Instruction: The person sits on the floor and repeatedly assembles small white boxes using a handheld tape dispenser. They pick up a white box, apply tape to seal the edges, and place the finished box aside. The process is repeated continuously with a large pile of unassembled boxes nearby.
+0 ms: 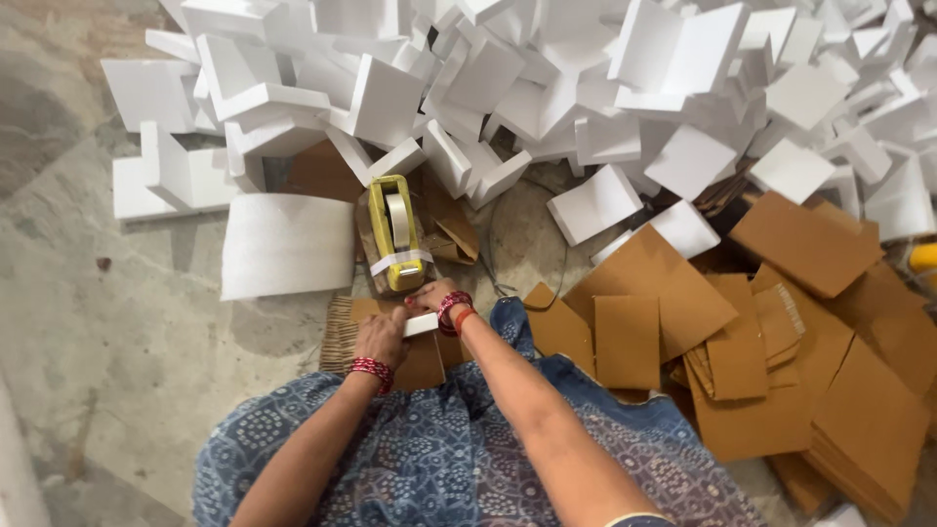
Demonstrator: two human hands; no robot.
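Observation:
A yellow tape dispenser with a roll of pale tape stands on the stone floor in front of me. My left hand grips a small white foam piece over a brown cardboard sheet on my lap. My right hand reaches to the near end of the dispenser and pinches the tape there, just above the foam piece. Both wrists carry red bangles.
A big heap of white foam corner pieces fills the far side. A flat white foam sheet lies left of the dispenser. Stacks of brown cardboard pieces lie to the right. Bare stone floor on the left.

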